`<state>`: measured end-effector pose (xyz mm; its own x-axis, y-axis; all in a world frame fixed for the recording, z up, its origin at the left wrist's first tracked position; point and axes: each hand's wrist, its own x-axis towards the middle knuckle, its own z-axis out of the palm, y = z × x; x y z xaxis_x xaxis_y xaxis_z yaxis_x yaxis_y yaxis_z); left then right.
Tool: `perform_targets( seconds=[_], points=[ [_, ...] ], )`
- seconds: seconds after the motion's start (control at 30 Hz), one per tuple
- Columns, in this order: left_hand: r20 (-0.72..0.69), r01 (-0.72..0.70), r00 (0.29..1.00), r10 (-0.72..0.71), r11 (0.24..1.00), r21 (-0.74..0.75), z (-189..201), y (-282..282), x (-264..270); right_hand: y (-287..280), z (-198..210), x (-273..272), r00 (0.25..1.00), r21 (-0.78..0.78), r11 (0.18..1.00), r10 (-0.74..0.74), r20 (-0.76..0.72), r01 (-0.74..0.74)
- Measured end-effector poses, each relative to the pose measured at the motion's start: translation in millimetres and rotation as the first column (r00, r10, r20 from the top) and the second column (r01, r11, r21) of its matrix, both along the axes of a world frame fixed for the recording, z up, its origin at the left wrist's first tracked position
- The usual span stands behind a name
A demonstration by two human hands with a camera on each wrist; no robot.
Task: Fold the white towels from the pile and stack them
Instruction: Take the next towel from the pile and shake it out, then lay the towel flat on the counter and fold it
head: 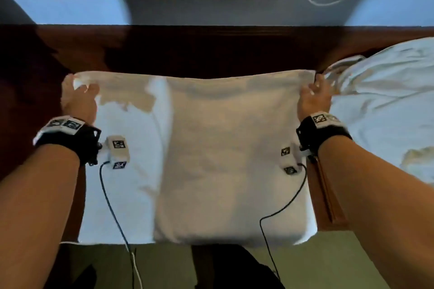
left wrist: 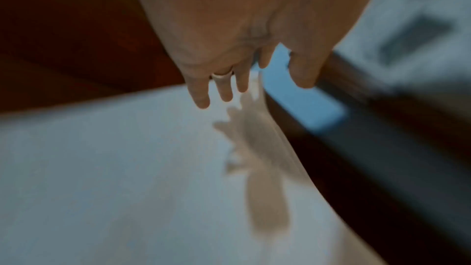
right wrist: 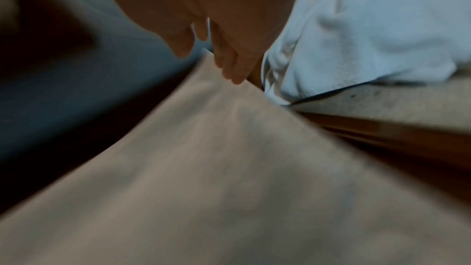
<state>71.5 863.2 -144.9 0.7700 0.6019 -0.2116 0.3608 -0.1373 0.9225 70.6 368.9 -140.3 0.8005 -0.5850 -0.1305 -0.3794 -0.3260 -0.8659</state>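
The white towel lies spread over the dark wooden table, reaching from the near edge, where it slightly overhangs, back toward the middle, its far edge running roughly straight between the two hands. It looks soft and limp, probably light, thick enough to hold a crease but with no stiffness of its own, so it will sag wherever it is not supported; the corners are the sensible places to take it, both at once, so the edge stays taut. The left hand is at the far left corner, fingers curled about the cloth as seen from the head view; the left wrist view is blurred and shows the fingers hanging fairly straight, so I cannot tell how firm that hold is. The right hand is at the far right corner with its fingers bent down onto the edge, apparently pinching it. Just beside that hand, at the table's right end, the pile of unfolded towels lies rumpled. No container is in sight, and no folded stack that I can make out
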Motion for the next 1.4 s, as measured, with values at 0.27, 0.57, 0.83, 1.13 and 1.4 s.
perform_targets(
  seconds=[0.27, 0.57, 0.83, 1.13, 1.4],
  points=[
    [-0.9, 0.854, 0.326, -0.29, 0.499, 0.148, -146, -30, -115, 16, -146, -112, 0.444, -0.174, 0.534, 0.432, -0.785, -0.827],
    [-0.867, 0.877, 0.384, -0.319, 0.419, 0.234, -159, -5, -29, 19, -158, -29, 0.433, -0.198, 0.508, 0.4, -0.808, -0.838],
    [-0.833, 0.883, 0.399, -0.383, 0.406, 0.236, -143, -25, -73, 31, -149, -98, 0.408, -0.2, 0.45, 0.432, -0.805, -0.87],
    [-0.882, 0.915, 0.329, -0.338, 0.346, 0.209, -156, -30, -45, 25, -158, -53, 0.375, -0.198, 0.421, 0.395, -0.838, -0.885],
    [-0.779, 0.84, 0.484, -0.398, 0.46, 0.287, -143, -46, -52, 38, -148, -39, 0.451, -0.255, 0.455, 0.397, -0.799, -0.853]
  ],
)
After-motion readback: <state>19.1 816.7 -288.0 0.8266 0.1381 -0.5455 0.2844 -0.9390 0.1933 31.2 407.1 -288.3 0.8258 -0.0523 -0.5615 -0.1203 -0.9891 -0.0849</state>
